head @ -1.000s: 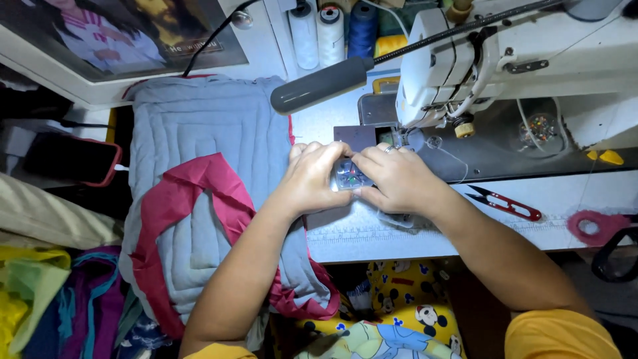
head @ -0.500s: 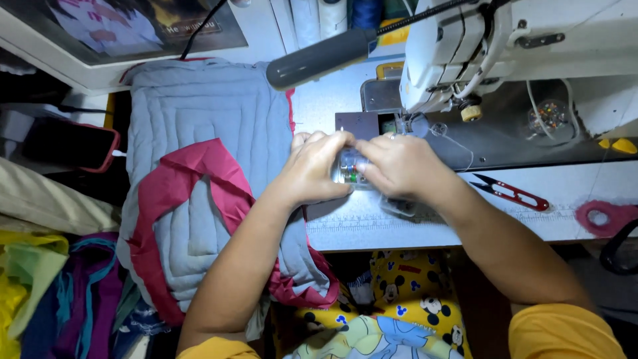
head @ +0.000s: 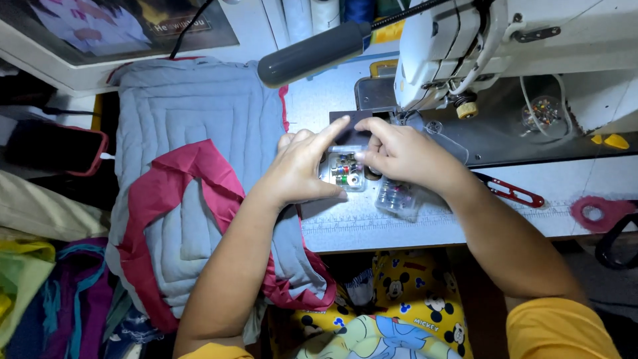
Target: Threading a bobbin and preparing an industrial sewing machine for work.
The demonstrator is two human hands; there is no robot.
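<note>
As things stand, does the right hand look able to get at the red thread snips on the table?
Probably yes: the red thread snips lie uncovered beside the right hand's forearm, nothing between them.

a sewing workshop: white industrial sewing machine (head: 505,46), thread cones (head: 325,13), quilted grey fabric (head: 193,133), red thread snips (head: 508,191)

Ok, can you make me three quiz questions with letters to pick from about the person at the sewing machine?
1. Where is the small clear box of bobbins?
A. on the sewing table, between both hands
B. on the grey quilt
C. on top of the machine

2. What colour is the quilted pad's trim?
A. green
B. red
C. white

3. How is the thread snips lying?
A. held in the right hand
B. loose on the table
C. inside the box

Answers: 1 A, the left hand and right hand frame it. 2 B, a red border edges the grey. 3 B, no hand touches it.
</note>
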